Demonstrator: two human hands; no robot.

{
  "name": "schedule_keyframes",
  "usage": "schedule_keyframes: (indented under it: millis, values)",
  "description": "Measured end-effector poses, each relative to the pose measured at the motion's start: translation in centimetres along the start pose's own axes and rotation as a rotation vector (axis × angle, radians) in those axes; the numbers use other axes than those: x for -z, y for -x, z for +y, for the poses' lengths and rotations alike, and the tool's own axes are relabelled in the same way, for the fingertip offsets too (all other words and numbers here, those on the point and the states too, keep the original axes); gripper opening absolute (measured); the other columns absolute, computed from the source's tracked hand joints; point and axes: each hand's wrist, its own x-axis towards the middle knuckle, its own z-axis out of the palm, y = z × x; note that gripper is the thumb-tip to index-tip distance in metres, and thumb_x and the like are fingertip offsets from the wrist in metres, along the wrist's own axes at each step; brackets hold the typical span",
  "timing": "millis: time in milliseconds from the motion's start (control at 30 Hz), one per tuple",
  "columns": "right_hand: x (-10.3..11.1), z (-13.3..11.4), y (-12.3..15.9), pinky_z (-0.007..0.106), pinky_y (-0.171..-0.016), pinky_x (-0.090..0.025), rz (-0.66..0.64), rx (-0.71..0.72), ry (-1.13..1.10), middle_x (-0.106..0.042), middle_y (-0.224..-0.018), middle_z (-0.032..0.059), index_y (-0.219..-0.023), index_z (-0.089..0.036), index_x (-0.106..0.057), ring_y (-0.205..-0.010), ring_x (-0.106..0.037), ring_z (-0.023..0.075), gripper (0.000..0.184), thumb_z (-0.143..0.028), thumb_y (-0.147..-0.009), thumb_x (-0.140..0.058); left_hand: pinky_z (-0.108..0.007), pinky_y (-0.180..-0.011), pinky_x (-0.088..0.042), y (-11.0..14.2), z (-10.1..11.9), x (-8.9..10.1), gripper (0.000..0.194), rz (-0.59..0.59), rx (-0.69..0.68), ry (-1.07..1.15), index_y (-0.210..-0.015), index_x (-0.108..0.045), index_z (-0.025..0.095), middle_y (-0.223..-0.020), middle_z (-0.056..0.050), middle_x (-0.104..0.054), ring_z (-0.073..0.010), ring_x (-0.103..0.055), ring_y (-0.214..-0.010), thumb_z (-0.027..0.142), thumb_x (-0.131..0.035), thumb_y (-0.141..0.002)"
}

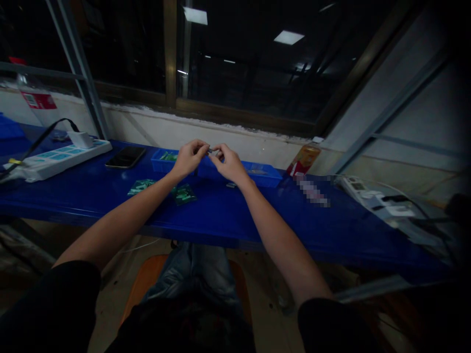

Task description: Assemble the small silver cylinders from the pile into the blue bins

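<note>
Both my arms reach out over a blue workbench. My left hand and my right hand meet above it, fingers pinched together on a small dark part held between them. Green circuit boards lie on the bench just under my left wrist, with another green board to their left. Behind my hands stand a shallow blue tray with green pieces in it and a second blue tray. A tiny grey piece lies on the bench below my right hand.
A white power strip with a plugged-in charger and a black phone lie at the left. An orange packet and a white device are at the right. A window ledge runs behind. My knees and a stool show under the bench.
</note>
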Motion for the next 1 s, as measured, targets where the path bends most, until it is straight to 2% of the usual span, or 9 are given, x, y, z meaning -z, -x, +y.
schedule_keyframes:
  millis: [67, 167, 333, 467, 600, 700, 833, 933, 1000]
  values:
    - [-0.3, -0.1, 0.2, 0.022, -0.062, -0.037, 0.015, 0.054, 0.05, -0.056, -0.068, -0.0011, -0.101, -0.015, -0.052, -0.062, -0.051, 0.0111, 0.026, -0.03, -0.08, -0.051, -0.024, -0.059, -0.043, -0.1, -0.2, 0.1, 0.03, 0.004, 0.041, -0.027, -0.08, -0.059, 0.011, -0.067, -0.004, -0.062, -0.0124, -0.056, -0.061, 0.039, -0.047, -0.083]
    - [-0.5, 0.0, 0.3, 0.023, -0.063, -0.036, 0.036, 0.08, 0.108, -0.058, -0.07, 0.0004, -0.093, -0.016, -0.055, -0.064, -0.051, 0.0117, 0.019, -0.029, -0.081, -0.049, -0.024, -0.054, -0.041, 0.1, -0.2, 0.0, 0.035, -0.019, 0.081, -0.078, -0.073, -0.057, 0.012, -0.059, -0.002, -0.057, -0.0117, -0.052, -0.055, 0.043, -0.046, -0.083]
    - [-0.3, 0.3, 0.1, 0.023, -0.06, -0.034, 0.075, -0.005, 0.106, -0.057, -0.064, 0.0015, -0.075, -0.016, -0.056, -0.062, -0.051, 0.0122, 0.028, -0.033, -0.088, -0.038, -0.024, -0.062, -0.044, 0.4, 0.2, -0.1, 0.03, -0.079, 0.053, 0.103, -0.102, -0.052, 0.013, -0.071, -0.002, -0.06, -0.0125, -0.058, -0.066, 0.035, -0.05, -0.082]
    - [-0.2, 0.3, 0.1, 0.024, -0.058, -0.033, 0.076, -0.056, 0.068, -0.053, -0.058, 0.0008, -0.068, -0.017, -0.054, -0.058, -0.05, 0.0121, 0.035, -0.035, -0.09, -0.033, -0.026, -0.07, -0.044, 0.2, 0.0, -0.2, 0.023, -0.091, -0.041, 0.117, -0.094, -0.055, 0.012, -0.078, -0.004, -0.062, -0.0133, -0.058, -0.074, 0.029, -0.055, -0.078]
    - [-0.4, 0.4, 0.3, 0.023, -0.059, -0.034, 0.079, -0.021, 0.025, -0.052, -0.061, -0.0017, -0.09, -0.018, -0.054, -0.058, -0.049, 0.0119, 0.023, -0.037, -0.087, -0.041, -0.024, -0.065, -0.044, 0.0, -0.5, -0.2, 0.022, -0.051, -0.001, 0.058, -0.087, -0.057, 0.012, -0.076, -0.004, -0.062, -0.0123, -0.057, -0.069, 0.032, -0.05, -0.081]
    - [-0.5, 0.4, 0.4, 0.024, -0.062, -0.036, 0.09, 0.035, 0.031, -0.054, -0.069, -0.0012, -0.105, -0.018, -0.049, -0.064, -0.05, 0.0128, 0.028, -0.033, -0.081, -0.051, -0.023, -0.06, -0.042, -0.1, -0.6, -0.1, 0.028, -0.049, 0.039, 0.012, -0.085, -0.057, 0.011, -0.071, -0.004, -0.061, -0.0117, -0.055, -0.063, 0.038, -0.048, -0.083]
    - [-0.2, -0.1, 0.3, 0.025, -0.067, -0.037, 0.092, 0.103, 0.104, -0.056, -0.075, 0.0022, -0.09, -0.017, -0.055, -0.07, -0.051, 0.0137, 0.016, -0.029, -0.082, -0.048, -0.022, -0.057, -0.041, 0.0, 0.0, 0.0, 0.04, -0.076, 0.088, -0.064, -0.074, -0.057, 0.012, -0.065, -0.003, -0.06, -0.0113, -0.052, -0.058, 0.047, -0.041, -0.085]
    - [0.7, 0.0, 0.0, 0.025, -0.066, -0.037, 0.071, 0.088, 0.178, -0.056, -0.072, 0.0034, -0.074, -0.016, -0.058, -0.069, -0.051, 0.0136, 0.025, -0.031, -0.085, -0.042, -0.023, -0.057, -0.041, 0.2, 0.4, 0.0, 0.047, -0.129, 0.095, -0.114, -0.073, -0.058, 0.012, -0.064, -0.003, -0.06, -0.012, -0.053, -0.057, 0.049, -0.031, -0.088]
    - [1.4, 0.7, -0.1, 0.025, -0.066, -0.037, 0.041, 0.035, 0.231, -0.056, -0.068, 0.0041, -0.065, -0.016, -0.058, -0.068, -0.051, 0.0136, 0.034, -0.032, -0.087, -0.038, -0.024, -0.06, -0.042, 0.6, 0.7, -0.2, 0.046, -0.228, 0.06, -0.183, -0.077, -0.059, 0.012, -0.064, -0.003, -0.06, -0.0132, -0.054, -0.059, 0.046, -0.029, -0.089]
